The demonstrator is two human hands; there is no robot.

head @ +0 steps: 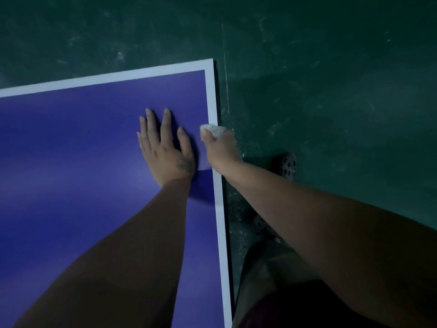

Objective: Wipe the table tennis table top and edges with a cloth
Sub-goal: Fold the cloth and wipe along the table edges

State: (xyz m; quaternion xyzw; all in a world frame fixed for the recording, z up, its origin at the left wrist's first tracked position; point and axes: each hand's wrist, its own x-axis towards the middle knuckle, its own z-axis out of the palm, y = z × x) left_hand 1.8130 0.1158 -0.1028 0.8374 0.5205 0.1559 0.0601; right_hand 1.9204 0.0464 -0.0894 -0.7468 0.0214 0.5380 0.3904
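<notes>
Head view: blue table tennis table point(82, 162) is seen from above, its corner at upper middle, with white border line point(214, 110) along the right and far edges. Left hand point(165, 147) is laid flat on the blue top near the right edge, fingers straight and spread, nothing held. Right hand point(221, 147) is curled round a white cloth point(214, 130), which is bunched and pressed against the table's right edge, partly over the white border and partly off the side; thumb is seen on top of the cloth, other fingers are hidden below the edge. Both hands are just beside each other, not touching. Both forearms are stretched out from the bottom of the frame. Dark green floor point(331, 79) with pale scuffs fills the right and top. One dark perforated clog point(287, 165) is seen on the floor right of the table; a second clog point(260, 224) is partly hidden under the right forearm. Lighting is dim.
</notes>
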